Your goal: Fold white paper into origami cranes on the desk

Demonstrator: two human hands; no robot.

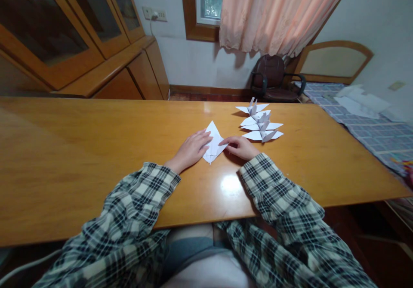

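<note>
A white sheet of paper (213,144), folded into a kite-like diamond with creases near its lower tip, lies flat on the wooden table (97,150). My left hand (192,148) rests on its left side, fingers stretched out and lying flat over the edge. At the right corner, my right hand (240,147) pinches the paper between thumb and bent forefinger. Just beyond my right hand stand several white folded paper cranes (263,126) in a row, wings spread.
Past the table's far edge is a brown armchair (272,79) below a pink curtain (274,17). A wooden cabinet (119,70) stands at the back left. To the right is a bed (364,124) with a checked cover and white papers (359,103) on it.
</note>
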